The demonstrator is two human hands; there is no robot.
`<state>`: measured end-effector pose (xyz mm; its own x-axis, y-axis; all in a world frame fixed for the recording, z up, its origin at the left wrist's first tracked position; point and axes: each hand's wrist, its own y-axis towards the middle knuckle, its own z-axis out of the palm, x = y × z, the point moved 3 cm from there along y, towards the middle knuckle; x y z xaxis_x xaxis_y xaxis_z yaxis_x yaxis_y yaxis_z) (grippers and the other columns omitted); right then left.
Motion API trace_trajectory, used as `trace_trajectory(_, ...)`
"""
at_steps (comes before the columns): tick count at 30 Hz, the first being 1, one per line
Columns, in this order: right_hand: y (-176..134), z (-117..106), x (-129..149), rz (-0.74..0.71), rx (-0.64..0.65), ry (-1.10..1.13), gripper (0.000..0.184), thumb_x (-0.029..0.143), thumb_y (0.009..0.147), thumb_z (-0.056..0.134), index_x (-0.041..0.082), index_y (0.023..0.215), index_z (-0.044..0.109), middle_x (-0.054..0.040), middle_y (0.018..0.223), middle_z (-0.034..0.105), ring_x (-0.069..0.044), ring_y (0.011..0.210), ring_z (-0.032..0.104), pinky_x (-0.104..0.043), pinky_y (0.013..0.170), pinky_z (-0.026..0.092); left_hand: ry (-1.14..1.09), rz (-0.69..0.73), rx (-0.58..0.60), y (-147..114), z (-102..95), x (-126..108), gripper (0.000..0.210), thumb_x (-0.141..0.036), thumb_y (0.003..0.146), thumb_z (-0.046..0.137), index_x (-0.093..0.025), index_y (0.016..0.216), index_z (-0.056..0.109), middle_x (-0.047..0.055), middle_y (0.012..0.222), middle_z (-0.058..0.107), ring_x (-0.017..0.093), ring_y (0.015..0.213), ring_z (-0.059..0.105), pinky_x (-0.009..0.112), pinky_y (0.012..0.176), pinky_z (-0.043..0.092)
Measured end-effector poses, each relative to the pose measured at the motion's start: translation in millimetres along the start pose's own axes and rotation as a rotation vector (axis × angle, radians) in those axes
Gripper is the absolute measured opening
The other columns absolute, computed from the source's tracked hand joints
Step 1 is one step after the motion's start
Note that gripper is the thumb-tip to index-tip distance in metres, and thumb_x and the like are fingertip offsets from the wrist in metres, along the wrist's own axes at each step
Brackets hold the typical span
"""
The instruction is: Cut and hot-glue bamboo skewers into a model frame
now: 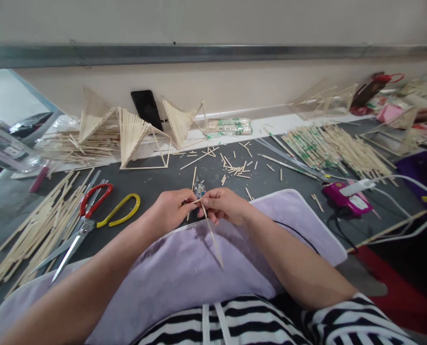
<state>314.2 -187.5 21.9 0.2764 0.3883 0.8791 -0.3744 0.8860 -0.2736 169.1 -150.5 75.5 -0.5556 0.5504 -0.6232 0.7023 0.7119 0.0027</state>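
Note:
Close together over the near table edge, both hands work on thin wooden sticks. My left hand (173, 207) is closed in a pinch on a wooden stick whose end meets the other hand's fingers. In the fingers of my right hand (227, 205) is a long wooden stick (213, 237), slanting down toward my lap. The two sticks touch or nearly touch at the fingertips; I cannot tell whether they are joined. Just beyond the fingers sits a small silvery-blue clump (199, 186), partly hidden. A lilac cloth (184, 273) lies beneath my forearms.
Red-and-yellow-handled scissors (87, 224) lie left beside loose sticks (37, 225). Stick frames (136, 136) and a phone (146, 108) stand at the back. Cut pieces (236, 169) are scattered ahead. At right are more sticks (353, 148) and a purple power adapter (348, 197) with cables.

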Motion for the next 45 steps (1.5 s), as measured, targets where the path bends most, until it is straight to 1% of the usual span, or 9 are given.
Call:
trace_trajectory(4, 0, -1, 0, -0.018, -0.037, -0.022, 0.028, 0.038, 0.068, 0.068, 0.012, 0.073, 0.06, -0.0026, 0.065, 0.066, -0.007, 0.04, 0.053, -0.017, 0.035, 0.042, 0.009, 0.024, 0.001, 1, 1.6, 0, 0.023, -0.028, 0.083, 0.042, -0.019, 0.077, 0.063, -0.002, 0.068, 0.061, 0.009, 0.06, 0.05, 0.019, 0.057, 0.034)
trace_trajectory(7, 0, -1, 0, -0.009, -0.034, -0.03, 0.028, 0.038, 0.068, 0.068, 0.012, 0.075, 0.06, -0.0021, 0.064, 0.066, -0.007, 0.04, 0.054, -0.017, 0.035, 0.043, 0.014, 0.018, -0.015, 1, 2.8, 1, 0.023, -0.026, 0.083, 0.041, -0.019, 0.077, 0.062, -0.002, 0.07, 0.062, 0.01, 0.062, 0.051, 0.02, 0.058, 0.035)
trace_trajectory(14, 4, -1, -5, -0.021, -0.06, -0.016, 0.028, 0.037, 0.066, 0.069, 0.012, 0.071, 0.058, -0.0009, 0.06, 0.064, -0.007, 0.041, 0.053, -0.016, 0.036, 0.042, 0.004, -0.034, -0.051, 1, 10.8, 2, 0.023, -0.023, 0.082, 0.042, -0.018, 0.067, 0.059, -0.003, 0.062, 0.058, 0.009, 0.057, 0.047, 0.02, 0.054, 0.034)
trace_trajectory(19, 4, -1, -6, -0.062, -0.049, 0.01, 0.025, 0.035, 0.066, 0.069, 0.012, 0.07, 0.059, -0.0017, 0.059, 0.064, -0.007, 0.04, 0.052, -0.017, 0.036, 0.043, -0.005, 0.022, -0.082, -2, 12.2, -2, 0.025, -0.021, 0.082, 0.042, -0.018, 0.065, 0.06, -0.003, 0.061, 0.057, 0.008, 0.056, 0.046, 0.02, 0.056, 0.034)
trace_trajectory(22, 3, 0, -5, -0.069, -0.054, 0.022, 0.024, 0.034, 0.066, 0.07, 0.012, 0.069, 0.059, -0.0019, 0.057, 0.063, -0.008, 0.039, 0.052, -0.018, 0.036, 0.044, -0.009, 0.047, -0.076, -3, 11.6, -4, 0.026, -0.021, 0.083, 0.041, -0.018, 0.066, 0.06, -0.003, 0.062, 0.057, 0.008, 0.057, 0.047, 0.02, 0.057, 0.034)
trace_trajectory(25, 4, 2, -6, -0.061, -0.069, 0.028, 0.024, 0.034, 0.065, 0.07, 0.012, 0.067, 0.058, -0.0019, 0.055, 0.063, -0.009, 0.038, 0.053, -0.018, 0.036, 0.045, 0.002, 0.044, -0.061, -3, 11.7, -5, 0.027, -0.023, 0.083, 0.041, -0.017, 0.065, 0.059, -0.002, 0.061, 0.056, 0.009, 0.058, 0.046, 0.021, 0.057, 0.034)
trace_trajectory(32, 5, 3, -8, -0.053, -0.07, 0.044, 0.025, 0.035, 0.065, 0.069, 0.013, 0.064, 0.056, -0.0017, 0.053, 0.063, -0.009, 0.037, 0.054, -0.018, 0.035, 0.044, 0.025, 0.049, -0.101, -4, 14.1, -3, 0.026, -0.021, 0.083, 0.041, -0.016, 0.063, 0.057, -0.001, 0.061, 0.055, 0.009, 0.058, 0.045, 0.02, 0.055, 0.033)
trace_trajectory(38, 4, 3, -8, -0.04, -0.057, 0.043, 0.024, 0.033, 0.064, 0.069, 0.013, 0.065, 0.057, -0.0019, 0.053, 0.062, -0.011, 0.036, 0.054, -0.019, 0.034, 0.044, 0.031, 0.078, -0.096, -5, 16.1, -1, 0.025, -0.016, 0.083, 0.041, -0.016, 0.066, 0.058, -0.001, 0.063, 0.056, 0.009, 0.06, 0.047, 0.021, 0.058, 0.034)
trace_trajectory(45, 5, 3, -10, -0.059, -0.035, 0.039, 0.023, 0.033, 0.066, 0.068, 0.013, 0.068, 0.057, -0.0019, 0.053, 0.063, -0.011, 0.037, 0.054, -0.02, 0.036, 0.045, 0.053, 0.109, -0.102, -5, 18.2, 2, 0.025, -0.017, 0.083, 0.04, -0.017, 0.066, 0.058, -0.001, 0.063, 0.055, 0.009, 0.06, 0.047, 0.021, 0.059, 0.033)
